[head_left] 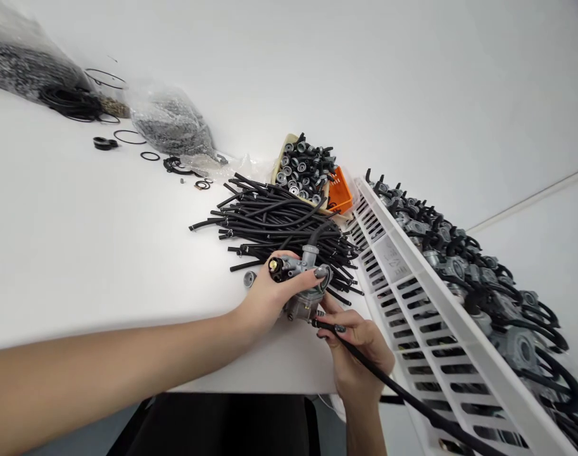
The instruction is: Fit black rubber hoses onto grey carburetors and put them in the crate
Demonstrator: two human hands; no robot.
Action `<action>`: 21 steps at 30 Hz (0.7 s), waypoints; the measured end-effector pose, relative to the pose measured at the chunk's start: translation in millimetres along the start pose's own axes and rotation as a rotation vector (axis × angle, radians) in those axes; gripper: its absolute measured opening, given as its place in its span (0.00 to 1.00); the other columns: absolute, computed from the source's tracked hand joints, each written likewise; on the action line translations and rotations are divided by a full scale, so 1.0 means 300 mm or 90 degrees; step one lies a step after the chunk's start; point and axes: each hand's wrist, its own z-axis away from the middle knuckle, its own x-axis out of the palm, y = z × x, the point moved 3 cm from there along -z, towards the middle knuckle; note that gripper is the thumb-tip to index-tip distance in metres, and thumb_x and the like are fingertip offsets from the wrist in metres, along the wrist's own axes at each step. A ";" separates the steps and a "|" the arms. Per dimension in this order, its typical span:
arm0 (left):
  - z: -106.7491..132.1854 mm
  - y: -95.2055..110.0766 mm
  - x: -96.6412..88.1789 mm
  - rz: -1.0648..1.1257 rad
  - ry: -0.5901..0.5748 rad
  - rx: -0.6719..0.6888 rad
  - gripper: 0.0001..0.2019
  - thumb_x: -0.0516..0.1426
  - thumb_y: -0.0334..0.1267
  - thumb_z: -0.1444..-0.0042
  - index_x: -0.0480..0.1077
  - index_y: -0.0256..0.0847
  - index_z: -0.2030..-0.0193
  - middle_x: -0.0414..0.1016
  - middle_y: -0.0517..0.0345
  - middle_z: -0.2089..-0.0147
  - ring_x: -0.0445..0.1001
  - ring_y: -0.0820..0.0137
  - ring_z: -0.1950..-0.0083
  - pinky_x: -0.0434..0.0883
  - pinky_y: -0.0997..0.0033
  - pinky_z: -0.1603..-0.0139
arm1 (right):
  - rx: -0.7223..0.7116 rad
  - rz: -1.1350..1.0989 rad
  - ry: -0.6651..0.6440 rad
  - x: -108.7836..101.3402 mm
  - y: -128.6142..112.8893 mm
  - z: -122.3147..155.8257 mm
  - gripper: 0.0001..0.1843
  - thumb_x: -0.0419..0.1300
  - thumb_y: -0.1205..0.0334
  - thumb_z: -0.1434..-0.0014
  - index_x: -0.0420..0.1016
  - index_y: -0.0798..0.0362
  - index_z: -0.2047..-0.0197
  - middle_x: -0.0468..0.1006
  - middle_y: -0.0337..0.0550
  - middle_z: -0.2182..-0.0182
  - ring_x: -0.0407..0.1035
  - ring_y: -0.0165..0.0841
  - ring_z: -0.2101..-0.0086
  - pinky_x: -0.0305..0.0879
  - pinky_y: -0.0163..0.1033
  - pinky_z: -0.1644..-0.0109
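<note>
Your left hand (264, 296) clamps the grey metal carburettor (302, 308); your right hand (364, 348) pinches the long black rubber hose (402, 393), and a slack pinch could skew it.

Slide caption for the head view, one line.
Left hand holds a carburetor; right hand holds a black hose at its lower side, beside a white crate.

left of left hand (268, 290): loads of bare tabletop (141, 253), only the little grey part (249, 278) to dodge | beyond both hands: hose pile (279, 212) blocks | right of right hand (364, 339): crate (395, 256) wall's in the way
</note>
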 end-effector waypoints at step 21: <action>0.006 0.002 -0.009 -0.012 0.053 0.038 0.27 0.70 0.47 0.62 0.62 0.45 0.59 0.71 0.65 0.67 0.71 0.74 0.69 0.68 0.76 0.71 | -0.050 0.240 0.104 0.029 -0.002 0.000 0.16 0.66 0.71 0.49 0.62 0.50 0.77 0.84 0.36 0.73 0.80 0.45 0.61 0.38 0.68 0.32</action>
